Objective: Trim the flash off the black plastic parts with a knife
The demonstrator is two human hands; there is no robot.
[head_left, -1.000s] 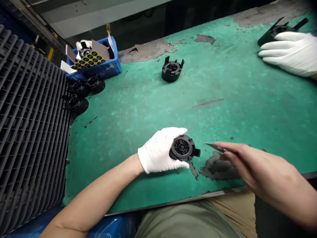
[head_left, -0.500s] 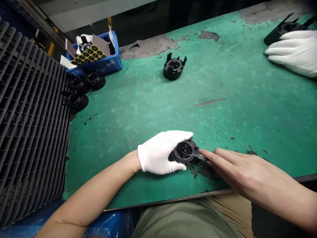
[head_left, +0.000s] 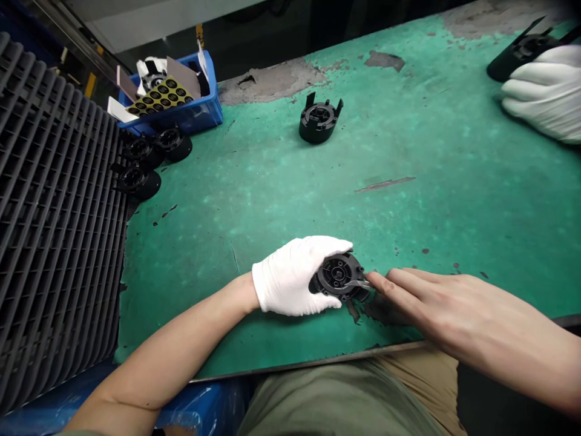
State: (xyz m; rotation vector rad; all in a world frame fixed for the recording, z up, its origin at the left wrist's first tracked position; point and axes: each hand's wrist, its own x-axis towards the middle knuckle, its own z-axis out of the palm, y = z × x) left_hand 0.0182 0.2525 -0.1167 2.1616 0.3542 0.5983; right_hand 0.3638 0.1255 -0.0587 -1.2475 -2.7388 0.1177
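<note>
While the white-gloved left hand [head_left: 297, 277] clasps a round black plastic housing [head_left: 336, 272], the bare right hand [head_left: 429, 300], just right of it, pinches a slim silvery tool [head_left: 362, 284] aimed leftward over its face.

Tabletop [head_left: 254, 200]: bin [head_left: 190, 118], far left corner, sheet [head_left: 158, 100] in it; three housings [head_left: 175, 145], before the bin, beside the grate [head_left: 59, 230] at left; lone housing [head_left: 318, 128], far middle; held housing [head_left: 336, 271], front middle, in left grip [head_left: 293, 275]; tool [head_left: 362, 284], in right grip [head_left: 431, 300], tip over held housing; far-right housing [head_left: 511, 62], beside a co-worker's hand [head_left: 549, 91].
</note>
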